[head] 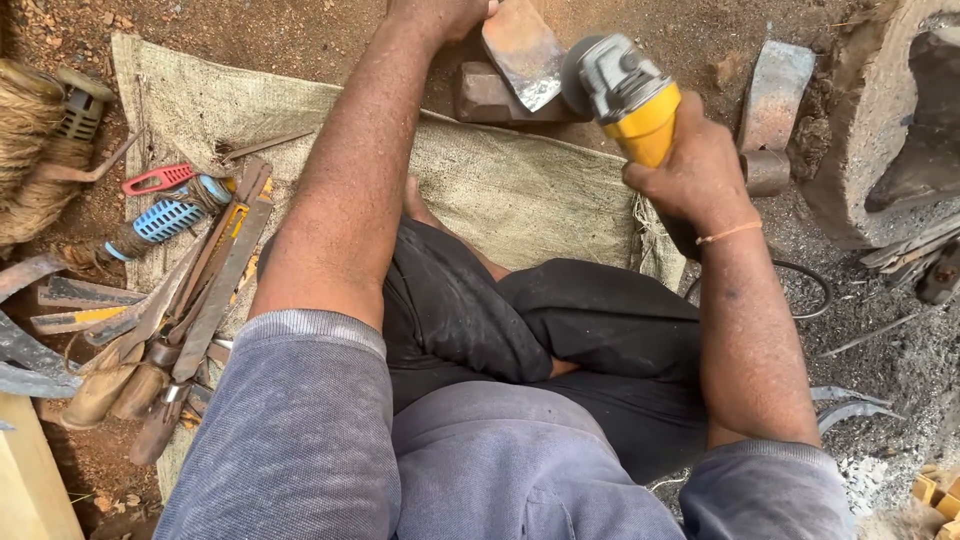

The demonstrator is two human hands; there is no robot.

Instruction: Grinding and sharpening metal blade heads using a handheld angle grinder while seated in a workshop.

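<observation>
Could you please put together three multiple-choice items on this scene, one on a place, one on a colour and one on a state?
1. Where do the files and other hand tools lie?
A. On the sacking to the person's left
B. On the person's lap
C. Beside the stone rim on the right

2. What colour is the body of the angle grinder?
A. Red
B. Yellow
C. Green

3. How is the metal blade placed?
A. Lying flat in the dirt away from both hands
C. Hanging from a hook
B. Held by the left hand, propped on a block

Answers: 1 A, the tools lie on the sacking at the left edge. 2 B, the casing gripped by the right hand is yellow. 3 B, the left hand is at the blade's top end and the blade leans on the block.
</observation>
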